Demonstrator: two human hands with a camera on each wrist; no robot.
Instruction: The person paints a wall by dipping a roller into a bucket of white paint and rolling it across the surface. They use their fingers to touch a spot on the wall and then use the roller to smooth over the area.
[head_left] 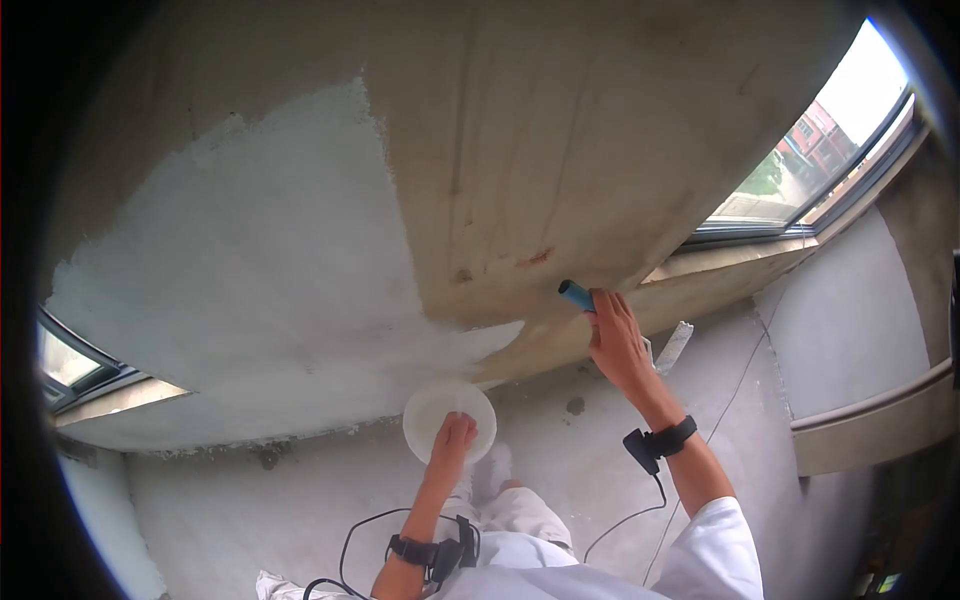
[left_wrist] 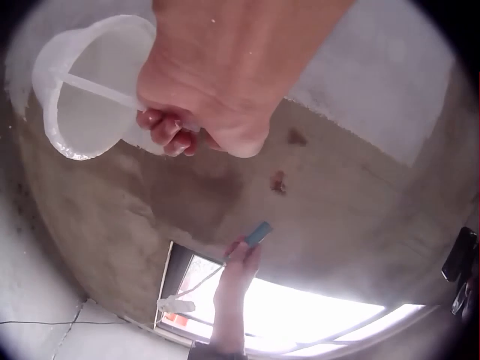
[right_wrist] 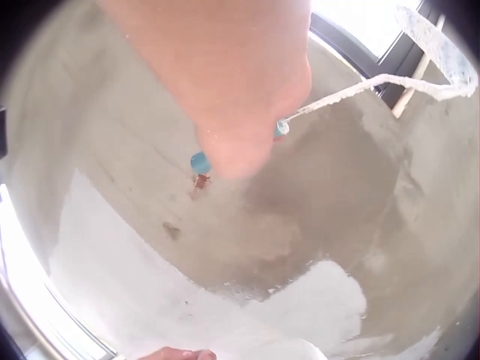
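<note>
My left hand [head_left: 455, 440] grips the handle of a white plastic bucket [head_left: 411, 428], which hangs low in front of my legs. In the left wrist view the bucket's rim [left_wrist: 52, 127] and its pale handle [left_wrist: 101, 90] show, with curled fingers [left_wrist: 166, 133] round the handle. Up and to the right, my right hand [head_left: 617, 338] holds a paint roller by its teal handle [head_left: 574, 293]. The white-coated roller sleeve [head_left: 676, 347] sits on the wrist side of that hand, joined by a paint-crusted wire frame [right_wrist: 352, 91].
A fresh white patch [head_left: 280, 220] covers part of the wall; beside it is bare brownish wall [head_left: 520, 150]. Windows stand at the right [head_left: 800, 150] and far left [head_left: 65, 360]. A thin cable [head_left: 735, 395] runs along the floor at the right.
</note>
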